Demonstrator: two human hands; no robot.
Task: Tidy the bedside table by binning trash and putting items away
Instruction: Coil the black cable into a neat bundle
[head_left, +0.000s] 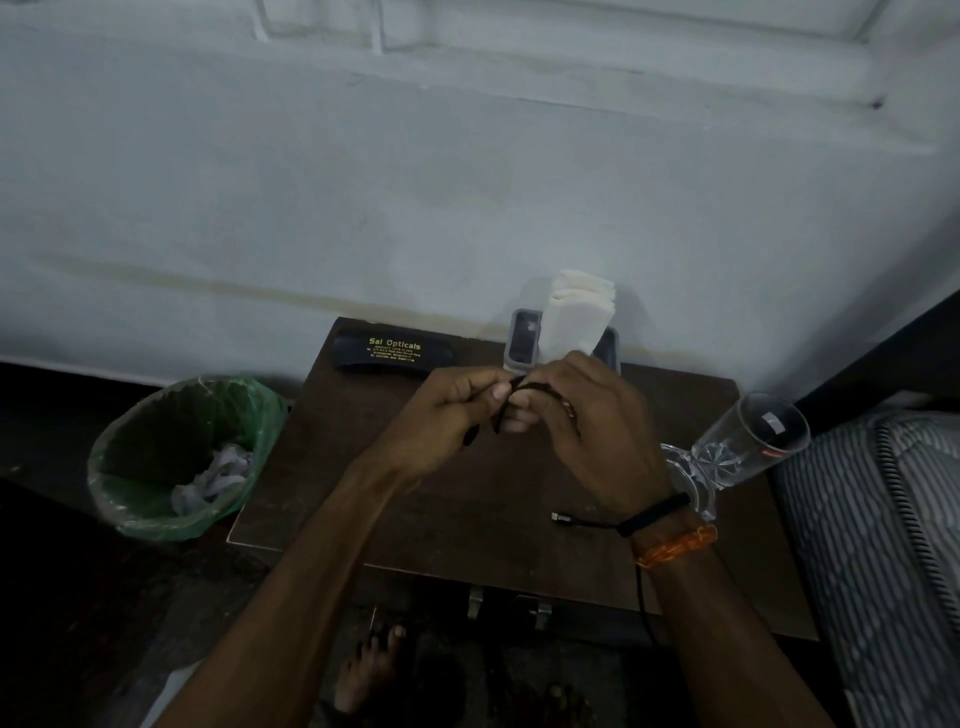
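Both my hands meet above the middle of the dark wooden bedside table. My left hand and my right hand each pinch a thin black cable looped between them. The cable's plug end lies on the table near my right wrist, and the cord hangs over the front edge. A black spectacle case with gold lettering lies at the back left. A green-lined bin holding crumpled paper stands on the floor to the left.
A napkin holder with white tissues stands at the table's back edge. A tall clear glass is at the right edge, beside a striped mattress. A pale wall runs behind. My bare feet show below the table front.
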